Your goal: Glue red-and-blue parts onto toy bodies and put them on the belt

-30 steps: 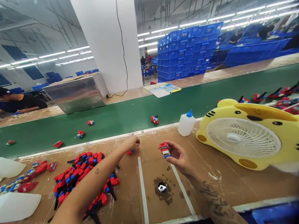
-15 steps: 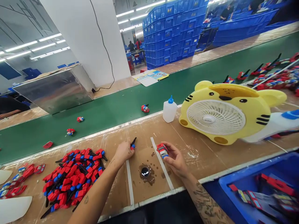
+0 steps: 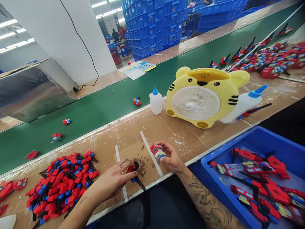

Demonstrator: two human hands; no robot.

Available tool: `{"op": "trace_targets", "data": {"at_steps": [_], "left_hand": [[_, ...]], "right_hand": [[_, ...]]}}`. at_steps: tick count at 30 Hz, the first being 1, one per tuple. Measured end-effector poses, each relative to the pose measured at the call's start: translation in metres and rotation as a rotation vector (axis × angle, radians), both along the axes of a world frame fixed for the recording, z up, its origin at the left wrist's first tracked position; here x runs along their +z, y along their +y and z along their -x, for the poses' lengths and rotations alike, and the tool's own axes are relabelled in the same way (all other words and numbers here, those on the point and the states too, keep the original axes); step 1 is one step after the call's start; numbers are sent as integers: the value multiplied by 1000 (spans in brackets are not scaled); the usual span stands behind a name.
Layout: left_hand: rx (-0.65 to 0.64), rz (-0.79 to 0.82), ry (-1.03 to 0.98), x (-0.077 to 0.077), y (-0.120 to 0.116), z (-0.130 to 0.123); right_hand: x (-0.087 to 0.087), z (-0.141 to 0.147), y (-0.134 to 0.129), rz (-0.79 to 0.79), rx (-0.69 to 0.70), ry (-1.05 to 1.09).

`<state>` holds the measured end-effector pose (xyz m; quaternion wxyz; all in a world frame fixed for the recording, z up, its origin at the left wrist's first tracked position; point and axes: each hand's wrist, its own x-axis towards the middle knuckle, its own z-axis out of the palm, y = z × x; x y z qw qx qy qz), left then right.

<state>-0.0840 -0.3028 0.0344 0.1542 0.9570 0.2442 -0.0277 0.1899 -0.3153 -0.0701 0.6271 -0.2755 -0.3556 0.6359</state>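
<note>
My left hand (image 3: 116, 178) is closed on a small toy arm piece (image 3: 140, 183), red and blue with a long black end that points down toward the table's near edge. The fingers are right beside a small round pot of dark liquid (image 3: 137, 165), partly covering it; whether the piece touches the liquid I cannot tell. Wet spots surround the pot on the brown board. My right hand (image 3: 173, 160) grips a blocky red, white and blue toy body (image 3: 157, 150) between thumb and fingers, just right of a white tape strip (image 3: 151, 154).
Left of my hands lies a heap of red, blue and black toy pieces (image 3: 63, 183). A white squeeze bottle (image 3: 156, 103) and a yellow tiger-faced fan (image 3: 202, 98) stand behind. A blue bin (image 3: 207, 163) of toy parts is at the right. Beyond runs a green conveyor belt (image 3: 102, 108).
My left hand has come nearer to me, down to the dark pot, and its piece now points toward the near edge. The right hand still holds the toy body. My view has swung right.
</note>
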Motion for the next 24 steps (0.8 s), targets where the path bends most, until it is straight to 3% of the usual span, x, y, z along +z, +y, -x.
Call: {"op": "trace_targets", "data": {"at_steps": [5,10,13,18,21,24], "left_hand": [[-101,-149,110,-9,5,-3],[-71,-79,80,-3,7,-1],[103,66,-111,-3,8,5],[513,369,-788,-16,11,4],[609,504,-981,-24,12,-4],[611,541,-979,-28,14,-10]], "right_hand": [[-5,1,-2,16,-9,11],[-7,2,0,-13,26,9],[-4,6,2,-42,57,-46],[2,23,5,-96,131,-145],[4,31,9,-111,143,-218],[11,34,15,-172,124,-343]]}}
